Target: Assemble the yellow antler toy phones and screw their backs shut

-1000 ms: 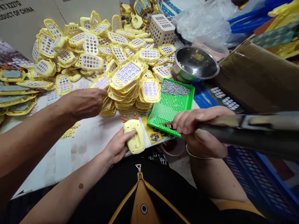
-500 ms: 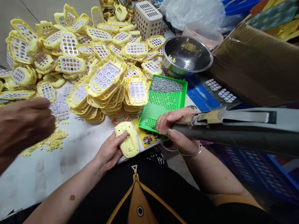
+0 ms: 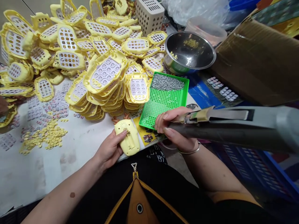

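Note:
My left hand (image 3: 108,152) is closed around the edge of a yellow toy phone (image 3: 128,145) with brown antlers, its thumb by the uncovered battery compartment. The toy's back faces up at the table's front edge. In my right hand (image 3: 174,127) is a long dark grey electric screwdriver (image 3: 224,129), lying nearly level, my fingers wrapped near its front end. That hand is over the lower right corner of a green perforated tray (image 3: 161,102). Small silver screws (image 3: 167,82) are heaped at the tray's far end.
Stacked yellow shells (image 3: 106,77) stand behind the toy, before a large shell pile (image 3: 67,37). Small yellow pieces (image 3: 53,133) lie left. Beyond the tray are a steel bowl (image 3: 189,53) and a cardboard box (image 3: 257,62). Another person's hand (image 3: 3,106) shows at the left edge.
The other person's hand has drawn back to the left edge, beside a yellow shell. The view has shifted slightly. My hands keep the same holds on the toy phone and screwdriver.

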`<state>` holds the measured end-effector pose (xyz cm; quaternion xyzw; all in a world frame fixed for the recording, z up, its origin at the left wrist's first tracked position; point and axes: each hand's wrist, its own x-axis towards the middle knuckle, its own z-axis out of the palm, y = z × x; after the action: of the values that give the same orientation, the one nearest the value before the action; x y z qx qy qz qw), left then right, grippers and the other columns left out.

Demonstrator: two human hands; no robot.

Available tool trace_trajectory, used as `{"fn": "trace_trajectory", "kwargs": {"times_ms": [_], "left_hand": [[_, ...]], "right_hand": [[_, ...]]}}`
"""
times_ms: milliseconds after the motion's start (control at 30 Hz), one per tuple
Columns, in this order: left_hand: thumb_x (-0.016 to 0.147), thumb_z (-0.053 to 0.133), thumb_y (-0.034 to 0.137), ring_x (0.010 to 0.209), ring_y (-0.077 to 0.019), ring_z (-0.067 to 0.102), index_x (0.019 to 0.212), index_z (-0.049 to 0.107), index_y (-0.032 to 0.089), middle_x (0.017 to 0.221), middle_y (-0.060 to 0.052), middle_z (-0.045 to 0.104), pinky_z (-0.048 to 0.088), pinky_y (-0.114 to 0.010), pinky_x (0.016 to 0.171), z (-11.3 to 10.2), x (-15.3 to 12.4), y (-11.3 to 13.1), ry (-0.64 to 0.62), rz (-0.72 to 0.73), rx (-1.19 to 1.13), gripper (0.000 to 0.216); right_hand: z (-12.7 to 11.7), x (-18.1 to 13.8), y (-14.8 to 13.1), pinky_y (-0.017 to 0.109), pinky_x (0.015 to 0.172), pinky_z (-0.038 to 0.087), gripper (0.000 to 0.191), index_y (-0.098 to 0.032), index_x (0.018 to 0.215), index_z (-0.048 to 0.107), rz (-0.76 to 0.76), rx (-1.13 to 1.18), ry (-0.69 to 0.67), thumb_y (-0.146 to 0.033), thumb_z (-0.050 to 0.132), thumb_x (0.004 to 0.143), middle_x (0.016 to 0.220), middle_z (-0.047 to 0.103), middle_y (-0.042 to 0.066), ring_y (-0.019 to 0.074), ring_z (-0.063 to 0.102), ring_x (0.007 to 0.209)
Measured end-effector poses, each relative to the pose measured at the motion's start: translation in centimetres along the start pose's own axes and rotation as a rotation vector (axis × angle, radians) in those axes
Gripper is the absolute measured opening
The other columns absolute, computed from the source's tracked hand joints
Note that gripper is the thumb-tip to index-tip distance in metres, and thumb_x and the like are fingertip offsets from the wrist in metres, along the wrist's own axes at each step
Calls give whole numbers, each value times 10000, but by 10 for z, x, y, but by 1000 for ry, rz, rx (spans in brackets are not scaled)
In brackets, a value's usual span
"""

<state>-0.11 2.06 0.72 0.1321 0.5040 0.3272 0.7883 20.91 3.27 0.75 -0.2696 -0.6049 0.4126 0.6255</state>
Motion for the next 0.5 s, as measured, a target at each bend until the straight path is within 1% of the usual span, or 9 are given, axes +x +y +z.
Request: {"fn": "trace_trajectory", "kwargs": {"times_ms": [67, 167, 233, 333, 433, 500], "left_hand": [[845, 650, 182, 1002, -250, 698, 1295, 514, 213, 1105, -95, 720, 570, -435, 912, 2, 0, -1, 10, 20, -40, 471], [883, 593, 176, 976, -222, 697, 1255, 530, 196, 1073, -88, 721, 559, -434, 929, 4, 0, -6, 74, 88, -97, 377], [893, 580, 178, 965, -213, 694, 1219, 541, 189, 1062, -84, 717, 558, -433, 930, 6, 0, -10, 109, 125, -112, 329], [880, 603, 193, 971, -216, 687, 1198, 543, 196, 1065, -78, 710, 557, -441, 925, 7, 0, -14, 118, 157, -114, 324], [865, 625, 198, 984, -216, 680, 1209, 536, 211, 1065, -69, 704, 548, -439, 936, 8, 0, -17, 103, 188, -116, 356], [866, 620, 195, 986, -216, 677, 1213, 532, 217, 1059, -65, 701, 545, -436, 938, 8, -1, -17, 93, 197, -110, 359]], "right_hand": [[0, 0, -6, 313, 492, 497, 197, -279, 1000, 594, 9, -13, 17, -273, 658, 813, 593, 554, -47, 138, 526, 476], [7, -2, -25, 324, 488, 496, 196, -279, 988, 639, -62, 19, 105, -265, 666, 794, 586, 570, -39, 145, 550, 476], [14, -5, -39, 336, 478, 500, 191, -257, 986, 659, -92, 71, 116, -254, 670, 795, 561, 559, -32, 154, 556, 469], [28, -12, -50, 336, 462, 506, 193, -240, 1006, 652, -40, 151, 30, -231, 648, 813, 549, 550, -24, 157, 554, 468], [38, -19, -46, 317, 460, 507, 213, -246, 1021, 632, -35, 190, -26, -219, 627, 810, 566, 537, -35, 145, 550, 470], [41, -21, -40, 300, 455, 500, 214, -257, 1017, 619, -45, 196, -32, -233, 628, 804, 564, 525, -45, 136, 538, 462]]}}
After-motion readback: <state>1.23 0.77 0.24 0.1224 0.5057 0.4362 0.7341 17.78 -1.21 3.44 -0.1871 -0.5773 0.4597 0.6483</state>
